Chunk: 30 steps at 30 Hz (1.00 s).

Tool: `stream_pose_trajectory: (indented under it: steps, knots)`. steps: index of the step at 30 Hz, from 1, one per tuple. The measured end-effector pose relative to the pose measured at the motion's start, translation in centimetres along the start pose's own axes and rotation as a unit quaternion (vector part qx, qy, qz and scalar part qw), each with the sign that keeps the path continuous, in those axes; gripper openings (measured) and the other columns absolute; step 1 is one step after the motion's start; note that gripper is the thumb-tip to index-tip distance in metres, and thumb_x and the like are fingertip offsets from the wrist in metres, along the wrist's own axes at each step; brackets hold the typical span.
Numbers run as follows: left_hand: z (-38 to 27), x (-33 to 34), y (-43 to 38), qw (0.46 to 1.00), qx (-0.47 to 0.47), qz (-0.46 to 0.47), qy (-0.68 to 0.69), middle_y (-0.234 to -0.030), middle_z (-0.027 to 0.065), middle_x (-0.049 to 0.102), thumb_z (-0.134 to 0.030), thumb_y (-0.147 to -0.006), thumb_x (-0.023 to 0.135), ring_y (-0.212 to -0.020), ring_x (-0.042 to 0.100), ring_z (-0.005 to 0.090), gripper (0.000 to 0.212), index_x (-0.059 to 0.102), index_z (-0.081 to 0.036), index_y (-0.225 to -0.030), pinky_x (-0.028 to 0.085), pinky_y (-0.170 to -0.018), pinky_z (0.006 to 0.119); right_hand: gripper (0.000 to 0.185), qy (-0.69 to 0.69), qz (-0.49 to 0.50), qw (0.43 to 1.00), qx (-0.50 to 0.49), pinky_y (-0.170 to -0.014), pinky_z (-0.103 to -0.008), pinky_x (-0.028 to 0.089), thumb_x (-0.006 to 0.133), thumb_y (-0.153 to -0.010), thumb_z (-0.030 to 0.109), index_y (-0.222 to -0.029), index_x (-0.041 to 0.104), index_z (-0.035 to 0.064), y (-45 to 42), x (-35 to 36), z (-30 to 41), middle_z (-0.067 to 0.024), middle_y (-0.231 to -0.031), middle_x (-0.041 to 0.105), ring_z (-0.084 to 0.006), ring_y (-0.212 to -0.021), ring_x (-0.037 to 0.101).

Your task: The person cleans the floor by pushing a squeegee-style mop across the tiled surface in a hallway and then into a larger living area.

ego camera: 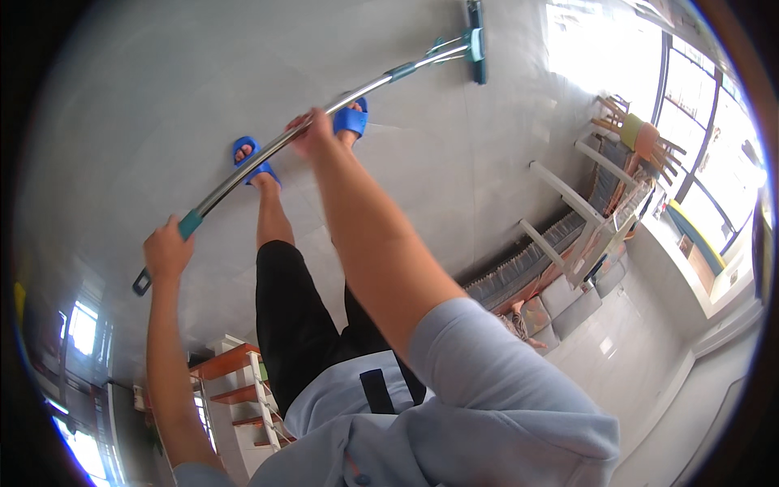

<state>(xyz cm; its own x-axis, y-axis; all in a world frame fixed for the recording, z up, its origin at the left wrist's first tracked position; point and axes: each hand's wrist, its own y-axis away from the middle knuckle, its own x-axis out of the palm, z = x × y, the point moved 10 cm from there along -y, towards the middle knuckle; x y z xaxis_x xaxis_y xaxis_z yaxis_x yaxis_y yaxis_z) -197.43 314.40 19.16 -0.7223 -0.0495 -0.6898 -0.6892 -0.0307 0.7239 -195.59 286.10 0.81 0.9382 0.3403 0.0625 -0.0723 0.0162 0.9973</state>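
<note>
My left hand [168, 248] is closed around the green grip at the upper end of a sponge mop's metal pole [243, 169]. Farther down, my right hand [312, 134] grasps the same pole, slightly blurred. The pole slants across the view above my feet, which wear blue slide sandals [254, 159]. At its far end, the teal and dark mop head [478, 45] lies at the grey tiled floor [414, 158], out in front and to the right. The underside of the mop head is hidden.
On the right stand a table with white legs [563, 192], wooden stools [639, 137] and a long sofa [529, 262], where a person's bare feet [535, 344] show. Large windows [700, 109] are beyond. Stairs with reddish-brown treads [234, 360] and a white railing rise at the lower left.
</note>
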Motion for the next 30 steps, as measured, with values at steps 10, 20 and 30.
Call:
stream_pose_trajectory:
  steps: [10, 20, 30]
  knots:
    - [-34.3, -2.8, -6.6, 0.997, 0.06, 0.049, 0.029, -0.074, 0.0152, 0.061, -0.031, -0.073, 0.056, -0.071, 0.059, 0.0343, 0.026, 0.052, -0.007, -0.083, 0.047, -0.061, 0.043, 0.028, -0.009, 0.026, 0.986, -0.166, -0.052, -0.0336, 0.037, 0.029, -0.088, 0.029, -0.073, 0.034, 0.006, -1.2, -3.3, 37.5, -0.0051, -0.06, 0.037, -0.018, -0.052, 0.037]
    - [-45.6, -0.6, -1.8, 0.978, 0.104, 0.174, 0.047, -0.079, 0.0208, 0.059, -0.025, -0.075, 0.055, -0.077, 0.058, 0.0349, 0.031, 0.049, 0.002, -0.089, 0.045, -0.065, 0.042, 0.03, 0.005, 0.098, 0.98, -0.172, -0.053, -0.0332, 0.04, 0.03, -0.091, 0.03, -0.079, 0.034, 0.0028, -1.0, -8.9, 44.9, -0.0051, -0.064, 0.037, -0.0167, -0.054, 0.039]
    - [-31.2, -3.1, 1.8, 0.985, 0.067, 0.151, 0.044, -0.082, 0.0233, 0.057, -0.024, -0.074, 0.057, -0.081, 0.054, 0.039, 0.034, 0.049, 0.002, -0.093, 0.043, -0.068, 0.043, 0.03, 0.037, 0.176, 0.977, -0.112, -0.064, -0.0437, 0.048, 0.03, -0.091, 0.029, -0.081, 0.034, 0.0012, 4.0, -4.5, 29.2, -0.0092, -0.07, 0.041, -0.0241, -0.063, 0.049]
